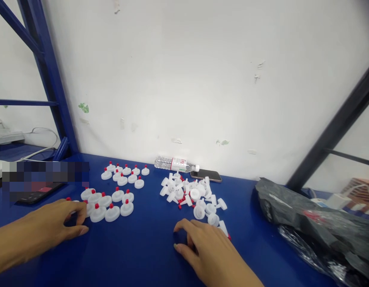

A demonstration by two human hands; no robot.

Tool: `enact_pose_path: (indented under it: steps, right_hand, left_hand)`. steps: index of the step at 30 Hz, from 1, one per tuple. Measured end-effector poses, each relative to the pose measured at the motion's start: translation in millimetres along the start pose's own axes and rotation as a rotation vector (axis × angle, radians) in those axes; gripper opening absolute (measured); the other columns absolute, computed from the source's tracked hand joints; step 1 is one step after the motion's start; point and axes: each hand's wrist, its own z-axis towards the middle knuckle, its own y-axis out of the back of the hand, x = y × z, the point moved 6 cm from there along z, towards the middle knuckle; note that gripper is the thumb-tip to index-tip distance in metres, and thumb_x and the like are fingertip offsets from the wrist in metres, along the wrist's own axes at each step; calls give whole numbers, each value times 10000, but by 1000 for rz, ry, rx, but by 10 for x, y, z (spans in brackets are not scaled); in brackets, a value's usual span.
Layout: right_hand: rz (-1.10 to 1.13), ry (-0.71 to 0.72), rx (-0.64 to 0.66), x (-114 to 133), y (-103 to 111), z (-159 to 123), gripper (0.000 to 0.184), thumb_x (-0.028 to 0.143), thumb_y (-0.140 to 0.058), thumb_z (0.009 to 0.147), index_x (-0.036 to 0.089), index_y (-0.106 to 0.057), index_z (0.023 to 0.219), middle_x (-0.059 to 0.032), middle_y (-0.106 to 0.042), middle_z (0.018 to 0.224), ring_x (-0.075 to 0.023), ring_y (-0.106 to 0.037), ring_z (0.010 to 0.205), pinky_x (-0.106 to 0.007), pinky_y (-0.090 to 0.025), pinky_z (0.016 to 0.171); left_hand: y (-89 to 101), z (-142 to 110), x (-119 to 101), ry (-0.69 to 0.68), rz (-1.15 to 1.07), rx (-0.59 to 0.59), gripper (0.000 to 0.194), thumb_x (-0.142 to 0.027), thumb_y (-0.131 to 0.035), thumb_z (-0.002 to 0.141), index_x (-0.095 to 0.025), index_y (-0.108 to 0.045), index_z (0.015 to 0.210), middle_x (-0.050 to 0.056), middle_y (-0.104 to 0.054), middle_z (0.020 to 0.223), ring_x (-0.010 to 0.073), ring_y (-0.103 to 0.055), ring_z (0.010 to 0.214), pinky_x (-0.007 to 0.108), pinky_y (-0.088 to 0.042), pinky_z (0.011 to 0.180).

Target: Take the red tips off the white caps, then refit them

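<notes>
White caps lie heaped before a bottle and phone.

Bottle label: red and green print, too small to read. No legible text.

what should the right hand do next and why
Probably reach forward and pick up one white plastic piece: the right hand looks empty just in front of the loose pile, where pieces lie jumbled, while red-tipped white caps already stand upright in groups by the left hand.
</notes>
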Motion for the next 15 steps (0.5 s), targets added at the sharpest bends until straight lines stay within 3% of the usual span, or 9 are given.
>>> enact_pose_path:
  steps: [4, 7, 10, 13, 15]
  right_hand:
    - [-10, -7, -2, -12, -11, 6, 269, 270, -679, 995, 370, -688, 1245, 24, -767, 1032, -241, -732, 980, -306, -427, 781]
    - [-12, 4, -11, -18, -22, 8, 268, 258, -672, 992, 374, -688, 1232, 28, -768, 1030, -239, -734, 972, -305, -426, 772]
    - [-15, 14, -14, -15, -25, 3, 274, 250, -669, 990, 371, -687, 1235, 27, -770, 1018, -238, -735, 972, -303, -428, 770]
    - [-16, 7, -14, -10, -14, -4, 275, 250, -669, 992, 368, -686, 1240, 26, -770, 1039, -236, -734, 987, -302, -434, 785]
    - [-13, 4, -11, -3, -4, -4, 276, 249, -668, 993, 369, -687, 1241, 27, -770, 1049, -233, -734, 986, -302, -434, 784]
  left_hand:
    - [58, 125, -138, -62, 28, 76, 210, -393, -563, 782, -236, -703, 791, 12, -690, 806, 232, -624, 799, 276, -398, 740]
    - [102, 116, -159, -74, 40, 102, 212, -393, -565, 800, -227, -686, 746, 9, -675, 744, 225, -618, 755, 272, -387, 712]
    - [70, 31, -215, -67, 10, 210, 297, -458, -575, 809, -223, -638, 639, -3, -634, 640, 208, -588, 669, 265, -355, 641]
    - [21, -25, -380, -124, -101, 302, 292, -468, -597, 812, -227, -691, 677, -25, -664, 659, 188, -583, 683, 246, -378, 650]
    - [2, 11, -473, -151, -173, 301, 256, -433, -594, 824, -239, -735, 735, -36, -695, 706, 181, -595, 724, 233, -404, 683]
